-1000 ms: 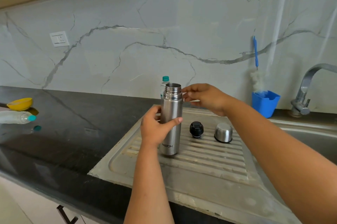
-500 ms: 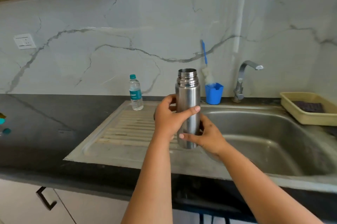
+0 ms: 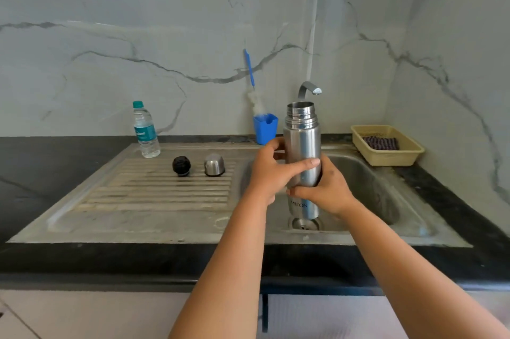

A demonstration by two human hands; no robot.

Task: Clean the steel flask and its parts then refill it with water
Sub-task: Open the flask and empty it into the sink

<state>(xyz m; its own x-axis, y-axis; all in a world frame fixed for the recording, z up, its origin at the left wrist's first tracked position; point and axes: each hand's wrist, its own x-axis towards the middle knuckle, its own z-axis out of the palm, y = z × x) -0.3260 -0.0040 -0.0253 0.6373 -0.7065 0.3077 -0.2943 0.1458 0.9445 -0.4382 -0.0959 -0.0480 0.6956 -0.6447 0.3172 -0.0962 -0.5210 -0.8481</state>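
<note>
The open steel flask (image 3: 302,139) stands upright in the air over the sink basin (image 3: 367,181), its mouth just below the tap spout (image 3: 310,89). My left hand (image 3: 271,173) grips its middle from the left, thumb across the front. My right hand (image 3: 327,191) holds it lower down from the right. The black inner stopper (image 3: 181,165) and the steel cup lid (image 3: 214,164) sit side by side on the ribbed drainboard (image 3: 154,192), apart from both hands.
A plastic water bottle (image 3: 145,131) stands at the drainboard's back left. A blue holder (image 3: 265,128) with a bottle brush (image 3: 252,81) is beside the tap. A beige basket (image 3: 386,145) with a dark scrubber sits at the back right. Black counter (image 3: 41,162) surrounds the sink.
The flask was lifted off the drainboard and carried right over the sink basin. My right hand came onto its lower body. The view shifted, showing stopper and lid left behind.
</note>
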